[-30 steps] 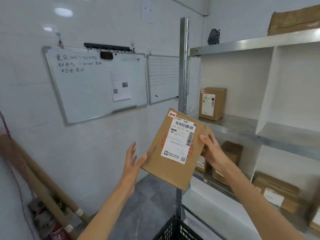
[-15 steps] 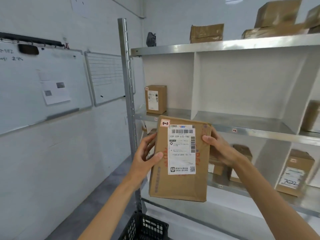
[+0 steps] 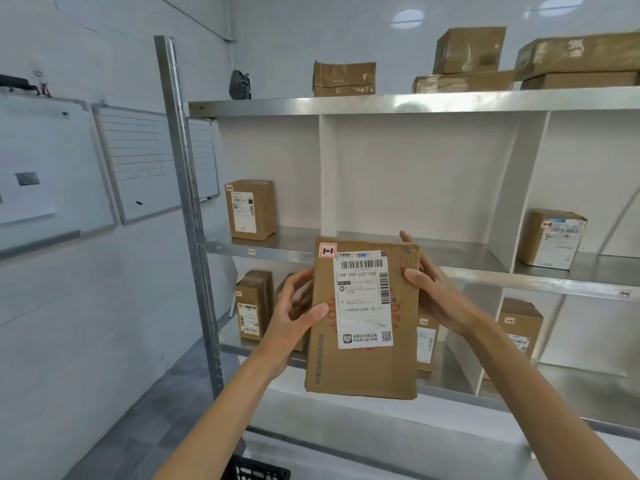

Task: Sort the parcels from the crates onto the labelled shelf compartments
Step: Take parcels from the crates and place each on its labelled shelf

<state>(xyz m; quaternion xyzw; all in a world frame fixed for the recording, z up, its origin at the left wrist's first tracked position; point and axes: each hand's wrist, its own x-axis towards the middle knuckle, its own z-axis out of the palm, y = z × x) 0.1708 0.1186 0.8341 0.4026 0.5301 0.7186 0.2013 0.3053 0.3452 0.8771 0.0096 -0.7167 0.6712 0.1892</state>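
Both sets of fingers [image 3: 313,311] clamp the flat brown parcel [image 3: 363,320], left hand [image 3: 294,317] on its left edge, right hand [image 3: 429,289] on the upper right. It stands upright before the shelf, long axis vertical, tagged 1-1. The matching compartment [image 3: 277,237] lies up-left, nearer the left hand.
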